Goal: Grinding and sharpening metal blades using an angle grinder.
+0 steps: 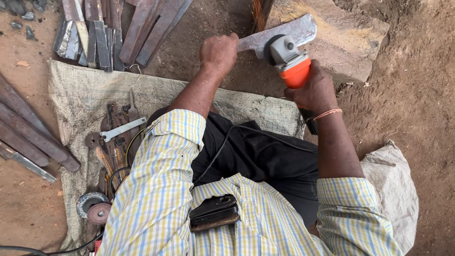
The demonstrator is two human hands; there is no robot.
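Bare dirt (417,95) lies open on the right, and a hand could pass freely there as far as the stone block (346,33) at the far side. The block walls off the far middle, with the blade (284,32) lying across its near edge, held by the left hand (219,51), and the grinder (290,59) on it, gripped by the right hand (315,90). Between the two forearms a narrow gap stays open over the sacking (256,102). The left is crowded: loose tools (116,137) and discs (92,206) cover the sacking, metal bars (28,135) lie further left, and cut strips (109,33) fill the far left. The cord (222,142) crosses the lap. A cloth bundle (391,185) blocks the near right.
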